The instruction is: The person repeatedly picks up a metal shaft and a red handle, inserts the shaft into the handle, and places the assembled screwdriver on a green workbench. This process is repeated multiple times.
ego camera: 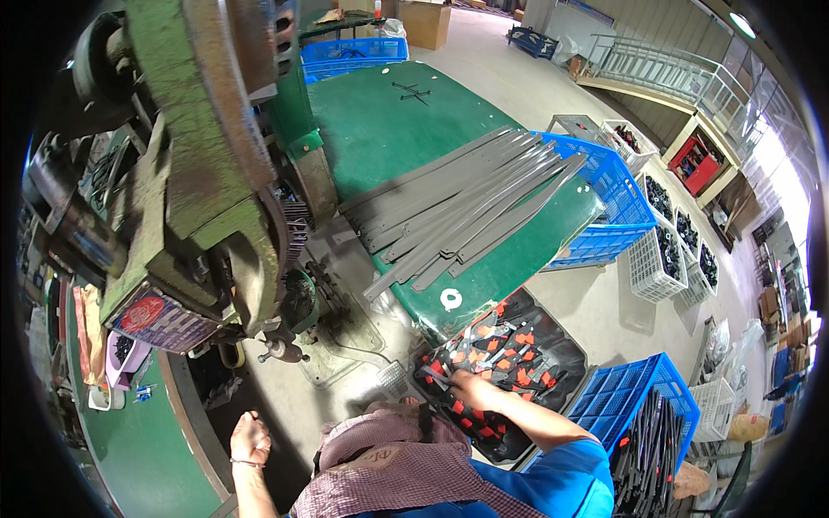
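Note:
My right hand (476, 392) reaches down into a black plastic tray (570, 337). Its fingers are at a pile of dark parts with red pieces (499, 353); a greyish flat part (435, 374) lies by the fingertips, and whether they grip it is unclear. My left hand (250, 440) is curled in front of the green-topped bench (149, 440) on the left, and its palm side is hidden. Over the floor ahead stands a green press machine (201, 142) with a small metal fitting (283, 351) at its lower end.
Long grey metal strips (453, 207) lie fanned across a green table (382, 142). A blue crate (638, 414) of dark rods stands right of the tray, another blue crate (609, 188) beyond the table. White baskets (654, 259) hold black parts. A foot pedal (392, 379) sits on the floor.

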`<state>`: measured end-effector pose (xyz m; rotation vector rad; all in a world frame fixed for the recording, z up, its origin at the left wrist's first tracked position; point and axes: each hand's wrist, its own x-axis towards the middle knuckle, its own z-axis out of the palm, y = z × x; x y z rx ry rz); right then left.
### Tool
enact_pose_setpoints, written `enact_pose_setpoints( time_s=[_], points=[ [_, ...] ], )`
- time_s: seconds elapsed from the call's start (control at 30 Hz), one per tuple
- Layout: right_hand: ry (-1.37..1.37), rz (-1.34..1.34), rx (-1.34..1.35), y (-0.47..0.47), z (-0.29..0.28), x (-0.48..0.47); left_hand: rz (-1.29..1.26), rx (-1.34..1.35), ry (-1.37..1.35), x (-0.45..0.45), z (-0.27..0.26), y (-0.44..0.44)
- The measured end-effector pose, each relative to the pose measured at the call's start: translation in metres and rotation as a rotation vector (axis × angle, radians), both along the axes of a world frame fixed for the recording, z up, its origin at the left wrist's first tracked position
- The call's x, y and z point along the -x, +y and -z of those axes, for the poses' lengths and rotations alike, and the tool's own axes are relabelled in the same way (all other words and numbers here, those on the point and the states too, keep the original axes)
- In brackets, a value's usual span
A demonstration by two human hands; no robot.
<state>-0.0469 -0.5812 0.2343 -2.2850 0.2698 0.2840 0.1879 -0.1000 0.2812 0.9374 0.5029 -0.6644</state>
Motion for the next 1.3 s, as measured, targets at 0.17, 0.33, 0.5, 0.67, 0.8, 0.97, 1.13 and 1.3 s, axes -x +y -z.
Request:
enact_pose_setpoints(
  time_s=[0.17,0.33,0.5,0.67,0.8,0.97,1.13,1.3],
  points=[
    [-0.172,-0.209,-0.184,0.064,-0.051,-0.089,0.076,0.059,0.031,0.002,0.025,-0.008],
    [-0.231,-0.301,-0.4,0.089,-0.124,-0.162,-0.042,0.249,0.109,0.001,0.007,-0.008],
    [-0.312,-0.38,-0.215,0.092,-0.121,-0.186,-0.145,0.135,-0.004,0.021,0.016,0.018],
    [-0.346,-0.206,-0.325,0.104,-0.131,-0.199,-0.239,0.021,-0.04,0.035,0.033,0.018],
    [-0.378,-0.19,-0.352,0.122,-0.15,-0.209,-0.114,0.263,-0.014,0.034,0.013,0.006],
    [-0.285,-0.146,-0.384,0.127,-0.151,-0.226,-0.145,0.177,-0.057,0.03,-0.002,-0.016],
    [-0.065,-0.121,-0.393,0.124,-0.147,-0.238,-0.024,-0.05,-0.282,-0.01,-0.054,-0.063],
    [-0.301,-0.253,-0.193,0.11,-0.11,-0.25,0.09,-0.235,-0.534,-0.065,-0.101,-0.143]
  ],
)
